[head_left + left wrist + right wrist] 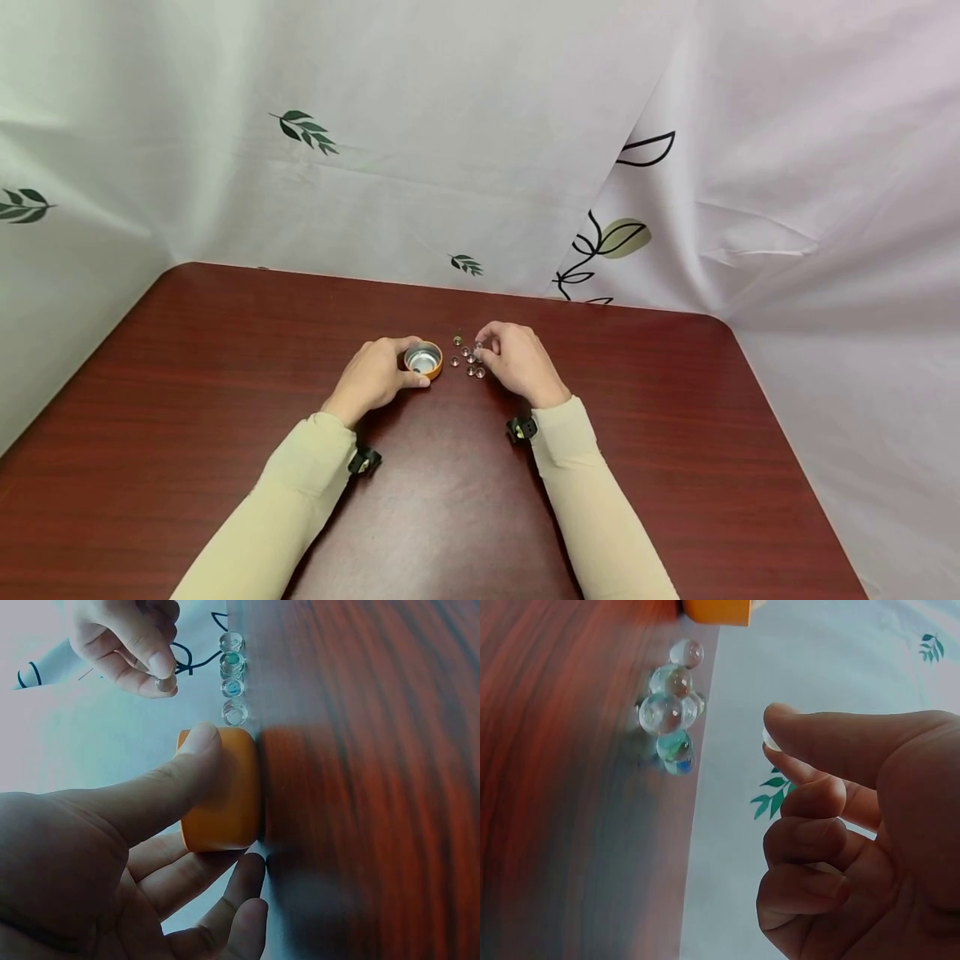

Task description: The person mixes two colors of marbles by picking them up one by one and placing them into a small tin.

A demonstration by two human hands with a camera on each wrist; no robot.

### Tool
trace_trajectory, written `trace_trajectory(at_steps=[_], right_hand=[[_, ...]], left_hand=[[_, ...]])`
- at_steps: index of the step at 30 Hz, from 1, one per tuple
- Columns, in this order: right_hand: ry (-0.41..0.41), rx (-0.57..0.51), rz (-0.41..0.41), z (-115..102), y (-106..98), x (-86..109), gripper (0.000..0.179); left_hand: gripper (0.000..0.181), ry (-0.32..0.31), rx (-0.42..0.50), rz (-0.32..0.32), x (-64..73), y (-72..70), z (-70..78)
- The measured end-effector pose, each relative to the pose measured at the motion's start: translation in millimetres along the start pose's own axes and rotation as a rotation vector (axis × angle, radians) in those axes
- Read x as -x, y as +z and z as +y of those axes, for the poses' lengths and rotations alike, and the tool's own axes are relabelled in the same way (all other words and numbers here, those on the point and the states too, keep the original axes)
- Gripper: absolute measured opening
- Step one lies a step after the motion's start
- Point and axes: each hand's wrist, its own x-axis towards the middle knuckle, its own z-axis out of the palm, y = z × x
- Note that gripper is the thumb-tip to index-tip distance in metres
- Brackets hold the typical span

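Note:
A short round tin (436,374) with an orange outside and a silvery inside stands upright on the table. My left hand (375,372) grips it from the left, the thumb on its near side and fingers on its far side; the orange wall (225,799) fills the middle of the left wrist view. Just right of the tin lie several clear glass marbles (471,359), some with green or blue inside. Above their right edge, my right hand (519,358) pinches one clear marble (769,739) between thumb and index fingertip, mostly covered by them. Its other fingers are curled in.
The dark red wooden table (420,517) has rounded far corners. White cloth (450,150) with leaf prints hangs behind it and along both sides. Each wrist wears a small black camera, such as the right one (521,429) at the sleeve's cuff.

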Motion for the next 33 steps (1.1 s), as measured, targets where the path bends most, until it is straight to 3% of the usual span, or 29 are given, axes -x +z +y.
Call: trace_trajectory(at_steps=[33], right_hand=[[-0.106,0.001,0.016,-20,10,3.8,0.008]], left_hand=[[0.062,-0.001,-0.006,-0.008,0.1,-2.0,1.7]])
